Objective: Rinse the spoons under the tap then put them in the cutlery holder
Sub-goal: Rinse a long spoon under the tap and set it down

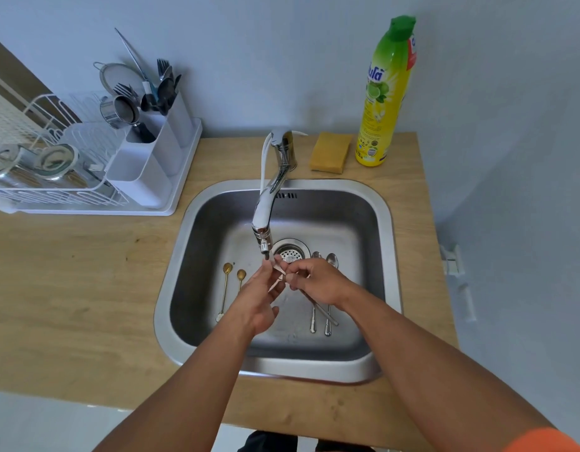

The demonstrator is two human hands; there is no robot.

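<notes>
Spoons: one slim silver metal spoon point(318, 305) pinched by right hand point(318, 282) beneath chrome tap point(265, 210), left hand point(260, 295) rubbing its bowl. Rinsing underway; next, carry to far-left white plastic cutlery holder point(148, 168).

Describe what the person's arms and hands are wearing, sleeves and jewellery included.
Both forearms are bare, as are the left hand and the right hand: no gloves, rings, watch or bracelets show. An orange short sleeve shows at the right upper arm.
</notes>
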